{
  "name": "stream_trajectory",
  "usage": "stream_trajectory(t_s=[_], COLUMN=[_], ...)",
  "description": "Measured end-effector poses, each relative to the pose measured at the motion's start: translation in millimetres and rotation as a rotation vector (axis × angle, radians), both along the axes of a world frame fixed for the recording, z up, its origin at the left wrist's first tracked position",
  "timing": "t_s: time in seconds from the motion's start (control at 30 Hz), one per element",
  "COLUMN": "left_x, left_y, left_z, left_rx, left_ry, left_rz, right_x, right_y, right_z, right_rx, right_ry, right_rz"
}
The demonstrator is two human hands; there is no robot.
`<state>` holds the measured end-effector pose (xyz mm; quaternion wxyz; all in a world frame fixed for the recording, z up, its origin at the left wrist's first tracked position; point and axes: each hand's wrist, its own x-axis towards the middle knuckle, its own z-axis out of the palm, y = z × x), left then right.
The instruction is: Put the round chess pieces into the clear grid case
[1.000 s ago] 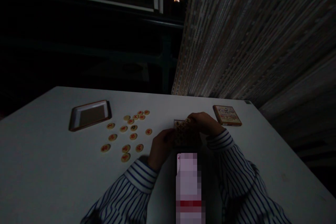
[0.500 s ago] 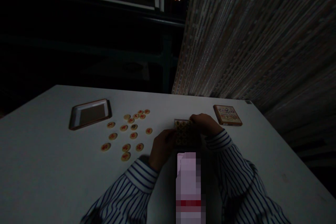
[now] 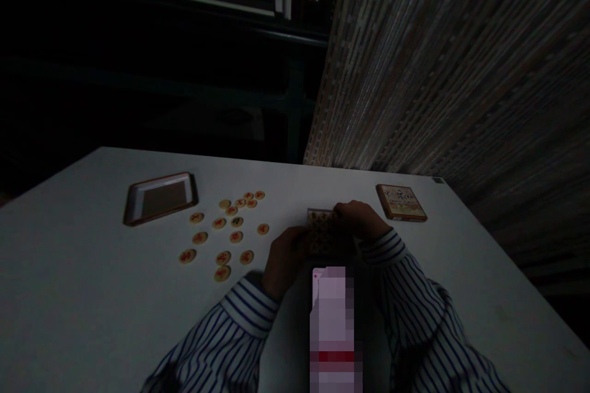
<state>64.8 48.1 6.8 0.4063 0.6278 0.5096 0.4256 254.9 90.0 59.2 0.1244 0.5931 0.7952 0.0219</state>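
Observation:
In dim light, a small box of Chinese chess pieces [image 3: 321,230] lies between my hands, its rows of round pieces facing up. My left hand [image 3: 284,258] grips the box's left side, fingers curled and partly in shadow. On the opposite side my right hand [image 3: 362,219] is closed around the far right corner. The box's near edge is too dark to make out. Several loose Chinese chess pieces [image 3: 223,258] are scattered to the left of my left hand, most with red characters and one with black.
A shallow rectangular tray [image 3: 131,209] rests at the left of the white table [image 3: 115,307]. A flat printed box [image 3: 402,202] sits at the right. A lit phone [image 3: 316,285], mostly blurred out, is nearest me. A string curtain [image 3: 391,73] hangs beyond the table's far right side.
The view has shifted very slightly. Both hands stay on the box, and the loose pieces keep their places.

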Motion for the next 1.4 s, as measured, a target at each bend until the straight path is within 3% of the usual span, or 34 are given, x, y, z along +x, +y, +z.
stream_trajectory(t_s=[1.4], left_x=[-4.3], left_y=[2.4], left_z=[-6.8], left_rx=[0.093], left_ry=[0.121], left_rz=[-0.039], right_x=[0.3], right_y=[-1.3], right_z=[0.1], right_rx=[-0.051], right_ry=[0.041], right_rz=[0.006])
